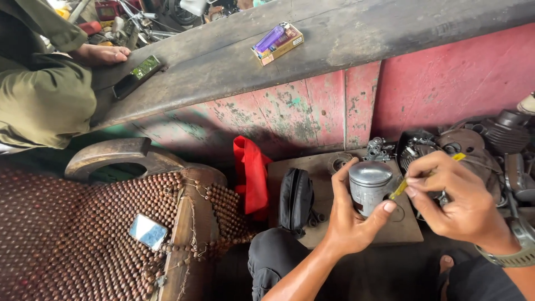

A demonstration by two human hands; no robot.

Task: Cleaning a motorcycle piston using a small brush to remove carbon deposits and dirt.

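Beads cover the big wooden seat (83,234) well off to the left of your left hand (351,217), and a phone (147,231) lies face up on them. Beyond both hands, up past the red painted wall (440,83), runs a dark wooden counter (356,39); on it sits a small box with a purple lighter (277,42), and another person's hand (100,54) in an olive sleeve rests at its far left end beside a dark tray (136,75). To the right of your right hand (457,200) is a heap of grey engine parts (490,145), touching or nearly touching the back of that hand. Under both hands lies a flat brown board (317,173). Just left of your left hand a black pouch (295,198) stands on that board, and further left hangs a red cloth (251,173). Your left hand is wrapped around a metal piston (369,187), thumb on its near side and fingers curled behind, holding it upright with the crown up. Your right hand is pinched narrow on a thin yellow tool (402,187), whose tip meets the piston's right side. A watch (515,256) sits on your right wrist.
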